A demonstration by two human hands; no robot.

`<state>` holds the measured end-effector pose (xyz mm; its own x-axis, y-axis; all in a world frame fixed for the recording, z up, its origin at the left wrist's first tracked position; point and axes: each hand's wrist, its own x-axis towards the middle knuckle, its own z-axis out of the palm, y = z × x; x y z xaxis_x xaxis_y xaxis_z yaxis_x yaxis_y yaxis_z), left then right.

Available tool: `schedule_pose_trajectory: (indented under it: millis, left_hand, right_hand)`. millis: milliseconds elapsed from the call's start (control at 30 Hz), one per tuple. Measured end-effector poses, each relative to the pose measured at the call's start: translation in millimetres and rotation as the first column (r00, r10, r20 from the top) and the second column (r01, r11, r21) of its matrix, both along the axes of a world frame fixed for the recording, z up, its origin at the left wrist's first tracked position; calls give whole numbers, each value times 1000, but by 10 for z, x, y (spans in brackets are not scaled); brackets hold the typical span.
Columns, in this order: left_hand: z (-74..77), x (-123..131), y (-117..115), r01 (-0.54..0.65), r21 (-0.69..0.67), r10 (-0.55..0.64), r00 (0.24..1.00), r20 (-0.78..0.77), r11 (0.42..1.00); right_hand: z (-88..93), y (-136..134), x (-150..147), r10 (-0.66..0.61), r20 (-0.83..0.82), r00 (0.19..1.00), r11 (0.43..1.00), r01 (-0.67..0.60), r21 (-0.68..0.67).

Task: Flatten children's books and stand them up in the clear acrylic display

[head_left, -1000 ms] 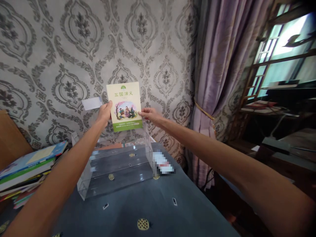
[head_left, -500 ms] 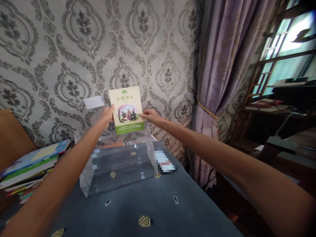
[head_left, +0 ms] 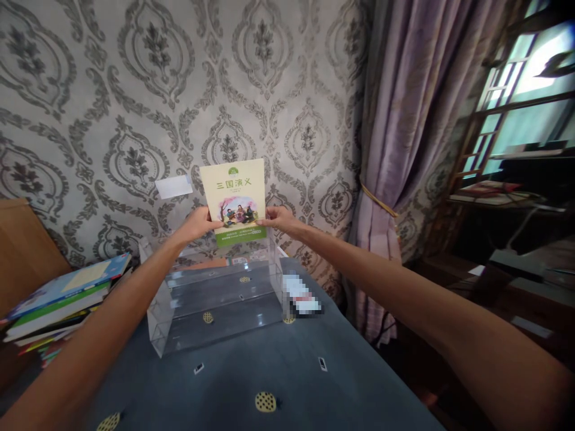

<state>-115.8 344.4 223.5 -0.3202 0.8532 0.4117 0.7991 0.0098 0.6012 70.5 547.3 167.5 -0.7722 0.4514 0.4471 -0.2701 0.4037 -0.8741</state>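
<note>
A thin book (head_left: 236, 194) with a cream and green cover, Chinese title and a picture of seated figures under a pink tree is held upright, its cover facing me. My left hand (head_left: 200, 224) grips its lower left edge, thumb on the cover. At the lower right edge, my right hand (head_left: 279, 219) pinches it the same way. Below and in front of the book stands a clear stepped plastic rack (head_left: 215, 323) with transparent side panels. Whether the book's lower edge touches the rack's back I cannot tell.
Several books (head_left: 72, 287) lie stacked at the left beside a wooden board (head_left: 31, 239). A blurred-out flat item (head_left: 302, 293) rests right of the rack on the dark patterned tablecloth (head_left: 233, 377). Behind are a wallpapered wall (head_left: 309, 78) and a purple curtain (head_left: 399, 120).
The book has turned slightly, its top now leaning more to the right. My left hand has shifted down its edge and its thumb now lies on the cover; my right hand sits a little lower.
</note>
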Motion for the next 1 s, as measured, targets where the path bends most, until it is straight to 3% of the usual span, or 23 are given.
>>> schedule_pose_trajectory:
  millis: [100,567,767,900,1000]
  left_hand:
    - [-21,-23,-14,-20,-113,12,997,-72,993]
    - [-76,-79,21,-18,-125,19,1000,8,992]
    - [-83,-90,133,-170,0,169,985,-43,986]
    - [-42,-69,128,-293,181,336,896,-290,939]
    - [-34,-104,151,-255,230,304,928,-215,939]
  right_hand:
    - [-16,26,-16,-13,-1,1000,1000,13,5]
    - [20,-27,2,-127,51,991,992,125,32]
    - [43,-3,-65,-233,6,972,972,233,-7]
    - [52,47,-122,-280,5,960,960,280,-26]
    - [49,54,-131,-283,14,959,958,284,-42]
